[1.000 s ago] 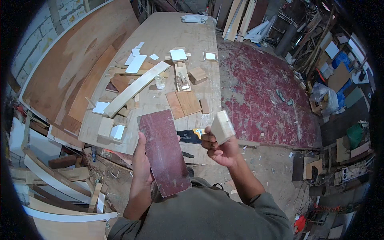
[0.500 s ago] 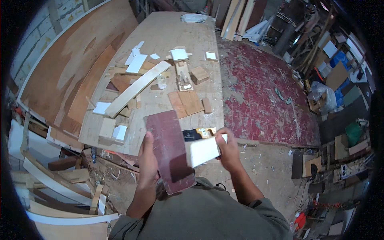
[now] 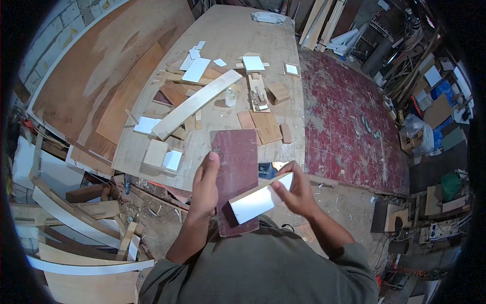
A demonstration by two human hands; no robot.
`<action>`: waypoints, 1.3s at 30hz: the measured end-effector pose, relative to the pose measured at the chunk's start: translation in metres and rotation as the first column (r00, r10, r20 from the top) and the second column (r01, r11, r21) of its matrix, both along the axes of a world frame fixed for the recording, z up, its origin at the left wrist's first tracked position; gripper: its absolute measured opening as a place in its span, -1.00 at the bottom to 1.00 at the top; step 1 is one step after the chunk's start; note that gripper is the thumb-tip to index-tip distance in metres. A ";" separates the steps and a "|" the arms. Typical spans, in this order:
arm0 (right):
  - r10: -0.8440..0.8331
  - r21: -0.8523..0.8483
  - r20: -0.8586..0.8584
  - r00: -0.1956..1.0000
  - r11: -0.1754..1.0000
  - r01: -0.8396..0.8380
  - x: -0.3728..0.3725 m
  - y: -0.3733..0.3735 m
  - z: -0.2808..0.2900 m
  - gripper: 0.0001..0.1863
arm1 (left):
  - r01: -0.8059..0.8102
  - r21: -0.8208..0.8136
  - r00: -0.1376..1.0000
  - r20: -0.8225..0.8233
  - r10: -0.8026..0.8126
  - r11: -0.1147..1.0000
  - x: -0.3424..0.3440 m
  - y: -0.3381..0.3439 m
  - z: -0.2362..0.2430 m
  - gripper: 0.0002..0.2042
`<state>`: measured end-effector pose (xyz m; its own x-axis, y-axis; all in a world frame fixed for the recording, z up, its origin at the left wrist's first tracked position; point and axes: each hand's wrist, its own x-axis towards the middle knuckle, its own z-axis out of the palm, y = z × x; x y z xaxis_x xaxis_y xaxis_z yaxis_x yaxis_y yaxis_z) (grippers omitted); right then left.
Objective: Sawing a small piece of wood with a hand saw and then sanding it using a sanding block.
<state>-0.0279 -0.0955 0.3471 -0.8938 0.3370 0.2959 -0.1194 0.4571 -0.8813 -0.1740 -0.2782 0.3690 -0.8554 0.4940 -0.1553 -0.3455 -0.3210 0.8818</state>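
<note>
In my left hand (image 3: 205, 185) is a long maroon board (image 3: 234, 157), gripped along its left side and tilted up before my body. A small wood block with a white face (image 3: 257, 201) is in my right hand (image 3: 298, 187), thumb on the white side, lying across the board's lower right part. Behind the board, a saw (image 3: 267, 170) with a dark blade and yellow handle shows partly on the worktable (image 3: 238, 30); the board and my right hand hide much of it.
The worktable bears a long pale plank (image 3: 197, 104), white offcuts (image 3: 196, 70), a clear jar (image 3: 231, 97) and wood blocks (image 3: 278, 92). Plywood sheets (image 3: 106, 61) lean at left, scraps (image 3: 76, 218) below them. A stained red floor (image 3: 349, 121) lies right, clutter (image 3: 440, 116) beyond.
The block in my right hand has turned white face up and moved down-left across the maroon board. The board stands more upright, and the table appears farther right in the picture.
</note>
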 end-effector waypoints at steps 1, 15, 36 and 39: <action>-0.006 -0.002 0.002 1.000 1.000 0.006 -0.007 0.006 0.003 -0.77 | 0.006 -0.050 1.000 -0.009 -0.006 0.999 -0.004 0.000 -0.001 -0.47; -0.409 0.177 -0.203 0.890 0.879 0.444 -0.057 0.029 0.020 -0.71 | 0.183 0.133 0.982 -0.065 -0.176 0.974 -0.074 -0.012 -0.029 -0.51; -0.317 -0.554 0.117 0.941 0.765 0.327 -0.021 -0.015 -0.013 -0.52 | 0.104 0.118 0.990 0.086 -0.114 0.988 -0.086 0.005 -0.044 -0.53; -0.209 -0.615 0.118 0.971 0.752 0.237 -0.017 -0.016 -0.011 -0.44 | 0.091 0.152 0.984 0.141 -0.113 0.984 -0.075 0.021 -0.053 -0.52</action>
<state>-0.0452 -0.1117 0.3358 -0.7759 0.6255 -0.0823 -0.0428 -0.1823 -0.9823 -0.2489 -0.2575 0.3159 -0.7724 0.6039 -0.1970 -0.5063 -0.3980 0.7650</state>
